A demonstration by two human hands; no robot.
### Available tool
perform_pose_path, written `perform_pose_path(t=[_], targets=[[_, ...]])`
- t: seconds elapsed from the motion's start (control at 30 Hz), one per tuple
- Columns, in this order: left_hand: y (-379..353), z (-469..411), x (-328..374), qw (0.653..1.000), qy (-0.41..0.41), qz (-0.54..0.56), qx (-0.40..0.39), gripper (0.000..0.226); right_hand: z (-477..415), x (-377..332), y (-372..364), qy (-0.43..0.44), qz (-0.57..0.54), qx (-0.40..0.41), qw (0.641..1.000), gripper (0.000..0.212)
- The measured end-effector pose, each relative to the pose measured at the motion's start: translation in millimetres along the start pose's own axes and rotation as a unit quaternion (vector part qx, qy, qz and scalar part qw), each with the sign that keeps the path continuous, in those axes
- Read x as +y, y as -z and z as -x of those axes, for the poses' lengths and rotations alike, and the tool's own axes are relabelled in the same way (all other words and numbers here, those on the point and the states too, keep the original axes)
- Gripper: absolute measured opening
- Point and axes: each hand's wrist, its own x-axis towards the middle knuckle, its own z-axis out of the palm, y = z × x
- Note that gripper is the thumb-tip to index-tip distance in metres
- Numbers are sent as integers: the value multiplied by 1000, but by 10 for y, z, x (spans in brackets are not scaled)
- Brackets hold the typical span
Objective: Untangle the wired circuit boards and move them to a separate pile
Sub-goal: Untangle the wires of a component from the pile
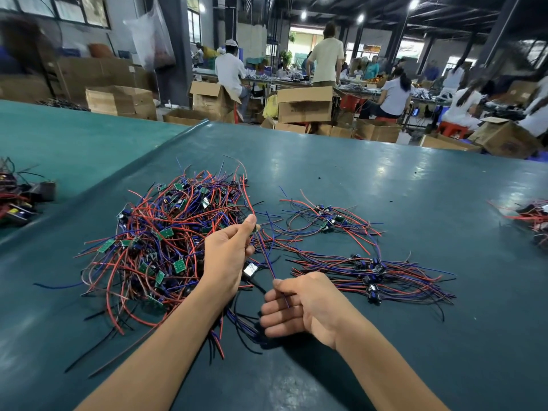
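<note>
A large tangled heap of red, blue and black wires (160,241) lies on a dark teal table mat (355,179), left of centre. Many small green circuit boards (166,232) are caught among its strands. To its right, near the middle of the table, lies a flatter, straighter pile of wired boards (370,274). Its wires fan out to left and right, and small dark components line up along the middle. A looser cluster of wired boards (326,221) lies just beyond that pile.

The left hand (228,256) is raised over the right edge of the heap. Its thumb and forefinger pinch a few red and blue strands together, with the other fingers curled beneath. The right hand (299,307), nearer and to the right, is curled into a loose fist. Its thumb and forefinger pinch a thin blue wire (268,259) that runs up to the left hand's grip. A small silvery circuit board (250,269) hangs between the two hands; which strand it belongs to is hard to make out.

A dark clump of wired parts (17,200) at the left edge and a red-wired clump (530,218) at the right edge are both cut off by the frame. Far behind the table, brown cardboard boxes (305,103) and people at benches are blurred.
</note>
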Motion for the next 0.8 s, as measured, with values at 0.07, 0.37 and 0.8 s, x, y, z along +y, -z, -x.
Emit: perform_pose_path(t=[0.07, 0.37, 0.8], targets=[[-3, 5, 7, 1000, 2, -1, 1, 39, 32, 44, 7, -5, 6, 7, 1000, 29], [10, 23, 57, 1000, 9, -5, 3, 29, 142, 141, -1, 14, 52, 26, 998, 28], [30, 64, 137, 994, 60, 64, -63, 24, 21, -75, 173, -10, 244, -73, 967, 67]])
